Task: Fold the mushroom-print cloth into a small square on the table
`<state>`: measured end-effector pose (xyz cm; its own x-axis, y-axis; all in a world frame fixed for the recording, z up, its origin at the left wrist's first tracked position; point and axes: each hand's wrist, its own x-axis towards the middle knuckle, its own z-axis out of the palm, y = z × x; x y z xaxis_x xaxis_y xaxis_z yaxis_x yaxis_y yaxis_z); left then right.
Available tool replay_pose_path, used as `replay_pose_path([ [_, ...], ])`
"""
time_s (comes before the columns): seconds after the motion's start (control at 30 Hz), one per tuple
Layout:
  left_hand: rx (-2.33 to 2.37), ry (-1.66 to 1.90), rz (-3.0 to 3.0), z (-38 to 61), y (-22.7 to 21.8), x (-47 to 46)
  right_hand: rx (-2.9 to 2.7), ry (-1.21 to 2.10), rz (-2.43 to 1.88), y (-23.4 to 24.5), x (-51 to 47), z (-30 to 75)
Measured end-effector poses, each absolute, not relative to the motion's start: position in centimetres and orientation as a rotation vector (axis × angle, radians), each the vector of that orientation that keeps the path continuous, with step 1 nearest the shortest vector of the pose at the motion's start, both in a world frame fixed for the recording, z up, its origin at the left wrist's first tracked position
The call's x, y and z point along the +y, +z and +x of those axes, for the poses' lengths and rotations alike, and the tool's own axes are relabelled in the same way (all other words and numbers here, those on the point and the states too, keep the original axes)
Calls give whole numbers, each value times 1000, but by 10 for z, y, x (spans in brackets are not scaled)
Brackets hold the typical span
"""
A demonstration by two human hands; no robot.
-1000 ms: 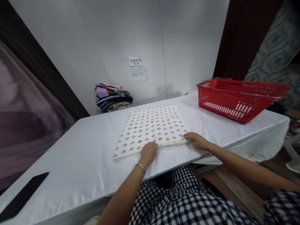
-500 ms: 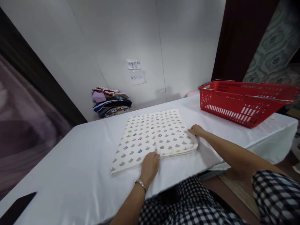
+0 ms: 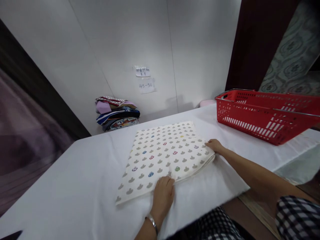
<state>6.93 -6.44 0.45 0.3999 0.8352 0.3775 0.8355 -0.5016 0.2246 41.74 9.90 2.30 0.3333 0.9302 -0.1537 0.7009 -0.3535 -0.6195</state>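
Observation:
A cream cloth (image 3: 160,156) with a small grey print and scattered coloured figures lies folded on the white-covered table. My left hand (image 3: 163,191), with a silver bracelet at the wrist, closes on the middle of the cloth's near edge; its fingertips are partly hidden. At the right edge, my right hand (image 3: 214,146) grips the folded layers between thumb and fingers. Between my hands the right part of the cloth is raised a little and bends up and over along a crease near my left hand. The left part stays flat.
A red plastic basket (image 3: 250,118) with metal handles stands at the table's right. Folded fabrics (image 3: 117,115) are stacked beyond the far edge by the wall. A dark flat object (image 3: 12,235) shows at the lower left. The white tablecloth (image 3: 75,186) hangs over the near edge.
My right hand has lifted the right side of the cloth, which now bends up from a crease near my left hand. The view has shifted slightly.

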Motion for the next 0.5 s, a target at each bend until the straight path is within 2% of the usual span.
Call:
replay_pose_path([
  [0.23, -1560, -791, -2620, 69, 3, -65, -1412, 865, -2193, 32, 127, 417],
  [0.5, -1455, -983, -2542, 65, -12, -60, -1447, 739, -2196, 34, 191, 398],
])
